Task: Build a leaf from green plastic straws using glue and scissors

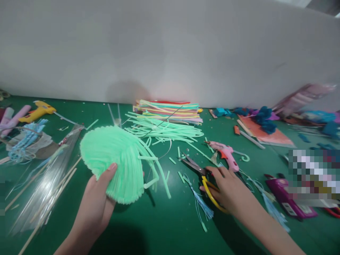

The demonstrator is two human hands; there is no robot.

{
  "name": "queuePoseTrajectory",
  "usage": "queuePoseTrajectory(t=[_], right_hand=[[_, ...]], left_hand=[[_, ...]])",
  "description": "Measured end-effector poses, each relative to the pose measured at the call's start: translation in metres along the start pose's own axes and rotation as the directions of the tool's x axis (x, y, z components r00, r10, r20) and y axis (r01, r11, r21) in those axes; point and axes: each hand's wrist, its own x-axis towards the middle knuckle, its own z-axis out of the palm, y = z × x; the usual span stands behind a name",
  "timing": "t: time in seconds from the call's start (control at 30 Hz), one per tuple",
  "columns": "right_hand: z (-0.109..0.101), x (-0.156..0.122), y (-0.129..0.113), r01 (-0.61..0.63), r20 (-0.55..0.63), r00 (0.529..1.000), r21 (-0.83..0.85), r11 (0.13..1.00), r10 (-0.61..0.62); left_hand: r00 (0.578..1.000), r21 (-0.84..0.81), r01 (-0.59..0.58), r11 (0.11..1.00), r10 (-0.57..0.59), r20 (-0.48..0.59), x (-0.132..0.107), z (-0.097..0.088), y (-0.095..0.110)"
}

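My left hand [99, 193] grips a fan-shaped piece of light green pipe cleaners [117, 159] by its lower edge, thumb on top. Loose green ends trail off its right side. My right hand [224, 186] rests on the yellow-handled scissors [203, 177] lying on the green table, fingers curled over the handles. The blades point up and left, slightly parted. A blue tassel [202, 203] lies just left of that hand.
A pink glue gun [225, 154] lies beyond the scissors. Loose green pipe cleaners [164, 129] and a coloured stack [170, 109] sit at the back. A yellow glue gun [38, 110], clear wrap with sticks [42, 180], blue felt pieces [264, 118] and a purple box [289, 198] lie around.
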Motion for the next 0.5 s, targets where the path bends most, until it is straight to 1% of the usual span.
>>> queuePoseTrajectory(t=[0.03, 0.07, 0.1, 0.13, 0.17, 0.2, 0.23, 0.27, 0.3, 0.33, 0.37, 0.4, 0.43, 0.5], right_hand=[[-0.008, 0.001, -0.008, 0.000, -0.015, 1.000, 0.021, 1.000, 0.001], [-0.018, 0.003, -0.019, -0.012, -0.040, 0.999, 0.084, 0.996, 0.015], [-0.028, 0.004, -0.034, -0.025, -0.085, 0.995, 0.212, 0.977, 0.044], [-0.037, 0.006, -0.051, -0.055, -0.095, 0.991, 0.386, 0.921, 0.099], [-0.045, 0.008, -0.070, -0.071, -0.053, 0.991, 0.578, 0.813, 0.124], [-0.050, 0.010, -0.089, -0.113, 0.033, 0.990, 0.752, 0.649, 0.134], [-0.052, 0.014, -0.108, -0.225, 0.193, 0.974, 0.870, 0.439, 0.116], [-0.051, 0.018, -0.125, -0.366, 0.353, 0.930, 0.909, 0.201, 0.099], [-0.048, 0.023, -0.139, -0.480, 0.480, 0.875, 0.877, -0.013, 0.056], [-0.044, 0.028, -0.151, -0.531, 0.546, 0.836, 0.828, -0.180, 0.043], [-0.040, 0.034, -0.159, -0.540, 0.573, 0.818, 0.792, -0.284, 0.042], [-0.035, 0.039, -0.165, -0.532, 0.587, 0.808, 0.762, -0.370, 0.046], [-0.032, 0.042, -0.169, -0.512, 0.586, 0.809, 0.746, -0.425, 0.054], [-0.029, 0.047, -0.172, -0.478, 0.578, 0.813, 0.732, -0.486, 0.072]], left_hand=[[1.000, 0.023, -0.015, 1.000, 0.015, 0.007, 0.000, -0.001, -0.001], [0.999, 0.058, -0.040, 0.997, 0.040, 0.012, 0.000, -0.002, -0.002], [0.998, 0.096, -0.065, 0.993, 0.064, 0.017, 0.001, -0.003, -0.004], [0.996, 0.131, -0.086, 0.988, 0.085, 0.016, 0.001, -0.003, -0.005], [0.994, 0.160, -0.107, 0.981, 0.107, 0.008, 0.000, -0.004, -0.006], [0.992, 0.185, -0.122, 0.975, 0.123, 0.007, 0.000, -0.003, -0.008], [0.990, 0.207, -0.138, 0.969, 0.139, 0.007, -0.001, -0.003, -0.009], [0.987, 0.230, -0.158, 0.960, 0.159, 0.014, -0.001, -0.002, -0.010], [0.982, 0.255, -0.187, 0.949, 0.188, 0.021, -0.002, -0.002, -0.012], [0.975, 0.276, -0.222, 0.935, 0.222, 0.031, -0.003, -0.001, -0.013], [0.967, 0.288, -0.253, 0.924, 0.251, 0.043, -0.004, 0.000, -0.014], [0.961, 0.297, -0.275, 0.914, 0.272, 0.054, -0.005, 0.000, -0.015], [0.957, 0.309, -0.289, 0.906, 0.283, 0.066, -0.006, 0.000, -0.016], [0.958, 0.352, -0.286, 0.891, 0.261, 0.116, -0.007, -0.001, -0.018]])
